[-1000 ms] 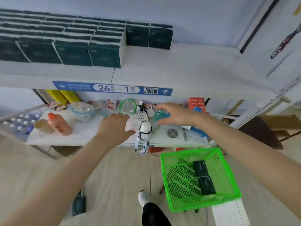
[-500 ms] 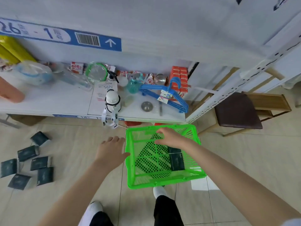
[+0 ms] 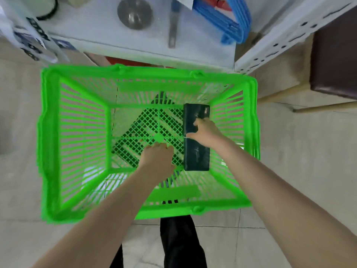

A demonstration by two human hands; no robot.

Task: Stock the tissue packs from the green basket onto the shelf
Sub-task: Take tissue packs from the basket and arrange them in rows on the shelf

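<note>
A green basket (image 3: 50, 144) stands on the tiled floor and both hands reach down into it. Beyond the hands lies the lower board of the shelf (image 3: 92, 28). Off to the right of the right hand (image 3: 207, 132) stands a chair (image 3: 336, 60) with a dark seat. On the board, up and ahead of that hand, lie blue hangers (image 3: 222, 22).

Two dark tissue packs lie end to end along the basket's right wall. The right hand rests over the place where they meet. Its thumb lies on top of the far pack (image 3: 195, 115) and its forefinger hooks across that pack's near end, so the hand pinches it. The near pack (image 3: 197, 157) lies just below this hand's wrist, untouched.

The left hand (image 3: 157, 156) is just left of the near pack, knuckles up and fingers curled down toward the mesh floor. Its fingertips are hidden, so I cannot tell whether it holds anything.

A round metal disc (image 3: 134, 12) sits on the board, far ahead of the left hand.
</note>
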